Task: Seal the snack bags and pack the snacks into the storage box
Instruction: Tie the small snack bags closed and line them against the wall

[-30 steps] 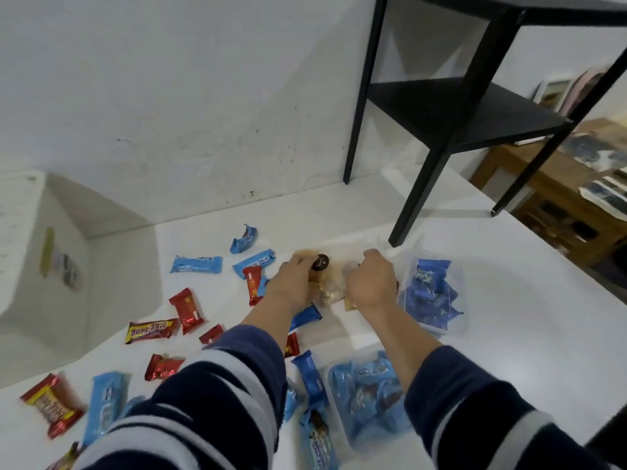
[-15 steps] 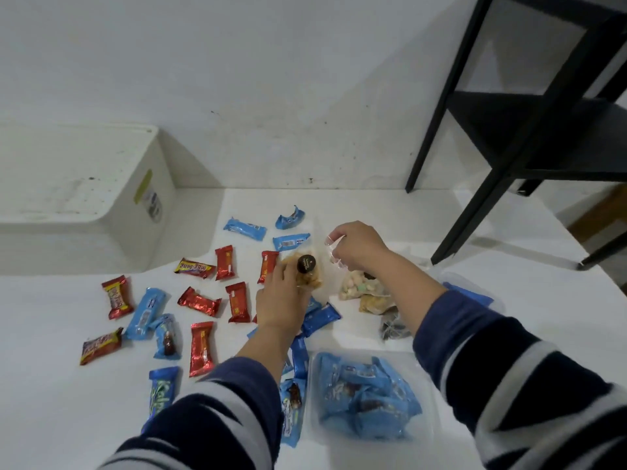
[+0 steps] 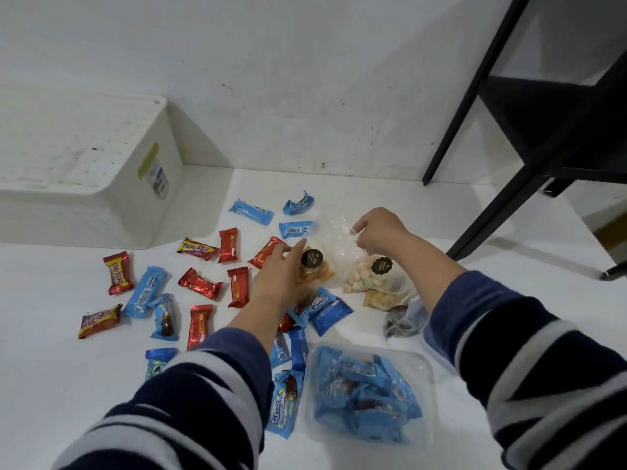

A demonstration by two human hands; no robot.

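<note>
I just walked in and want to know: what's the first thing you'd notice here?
Probably the two hands in the middle: the left hand and right hand pull at a clear snack bag of orange crackers. Red and blue wrapped snacks lie scattered to the left, and a big white storage box sits by the wall.

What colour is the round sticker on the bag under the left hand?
Black, with small gold lettering: sticker on the bag, head view.
</note>
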